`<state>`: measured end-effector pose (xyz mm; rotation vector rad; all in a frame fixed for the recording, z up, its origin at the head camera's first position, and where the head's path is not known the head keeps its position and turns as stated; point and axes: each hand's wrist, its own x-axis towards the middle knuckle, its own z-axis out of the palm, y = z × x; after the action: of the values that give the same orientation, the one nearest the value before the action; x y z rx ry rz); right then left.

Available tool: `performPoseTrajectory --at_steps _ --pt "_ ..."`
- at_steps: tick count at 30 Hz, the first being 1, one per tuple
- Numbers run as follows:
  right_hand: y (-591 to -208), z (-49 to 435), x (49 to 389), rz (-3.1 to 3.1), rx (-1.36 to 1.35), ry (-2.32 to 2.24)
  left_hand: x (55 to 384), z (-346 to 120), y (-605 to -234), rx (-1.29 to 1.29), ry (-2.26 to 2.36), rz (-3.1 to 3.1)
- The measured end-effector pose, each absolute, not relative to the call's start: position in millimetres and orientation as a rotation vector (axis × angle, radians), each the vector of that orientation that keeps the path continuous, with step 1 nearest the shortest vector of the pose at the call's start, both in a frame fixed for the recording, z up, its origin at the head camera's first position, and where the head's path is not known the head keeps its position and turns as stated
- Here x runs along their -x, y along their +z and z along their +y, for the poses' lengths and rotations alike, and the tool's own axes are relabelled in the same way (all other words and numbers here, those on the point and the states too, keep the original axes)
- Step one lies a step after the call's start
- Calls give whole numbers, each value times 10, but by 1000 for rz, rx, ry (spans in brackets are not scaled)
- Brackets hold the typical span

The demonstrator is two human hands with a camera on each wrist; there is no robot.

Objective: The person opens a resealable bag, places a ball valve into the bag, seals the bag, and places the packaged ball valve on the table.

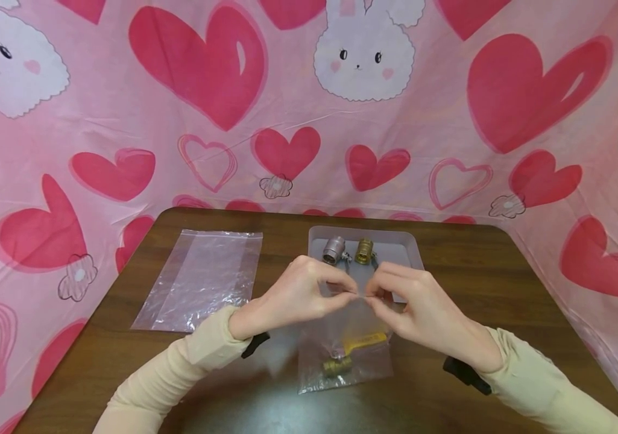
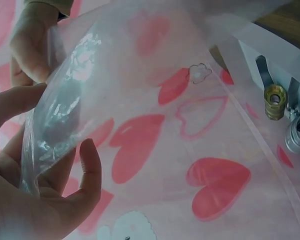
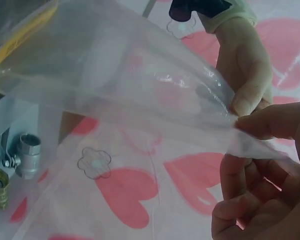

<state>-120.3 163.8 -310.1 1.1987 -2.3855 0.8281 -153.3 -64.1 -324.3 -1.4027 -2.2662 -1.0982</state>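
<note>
A clear plastic bag (image 1: 371, 369) hangs upright between both hands over the table. Inside its lower part lies a brass ball valve (image 1: 337, 366) with a yellow handle (image 1: 365, 342). My left hand (image 1: 309, 292) pinches the bag's top edge between thumb and fingers. Close beside it, fingertips nearly meeting, my right hand (image 1: 414, 301) pinches the same edge. In the right wrist view the bag film (image 3: 155, 95) stretches from the right hand's fingers. Whether the bag's mouth is sealed, I cannot tell.
Behind the hands stands a pale tray (image 1: 363, 231), holding a silver valve (image 1: 334, 249) and a brass valve (image 1: 364, 252) with levers. Another clear zip bag (image 1: 205, 271) lies flat on the wooden table (image 1: 482, 265) at left. A pink heart-patterned curtain (image 1: 281, 78) surrounds the table's back and sides.
</note>
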Motion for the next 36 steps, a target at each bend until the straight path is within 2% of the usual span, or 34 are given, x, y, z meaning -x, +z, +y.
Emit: performPoseTrajectory --at_steps 15,25,36 --pt "-3093 1795 1253 -2302 -1165 760 1521 -790 -3223 1308 -1099 -2317" --pt "-3074 1966 1244 -2246 -1360 835 1583 -986 -3221 1306 -1131 -2448" --pt "-3065 2041 1216 -2217 -1248 807 1635 -1141 -3192 1191 -1128 -2512"
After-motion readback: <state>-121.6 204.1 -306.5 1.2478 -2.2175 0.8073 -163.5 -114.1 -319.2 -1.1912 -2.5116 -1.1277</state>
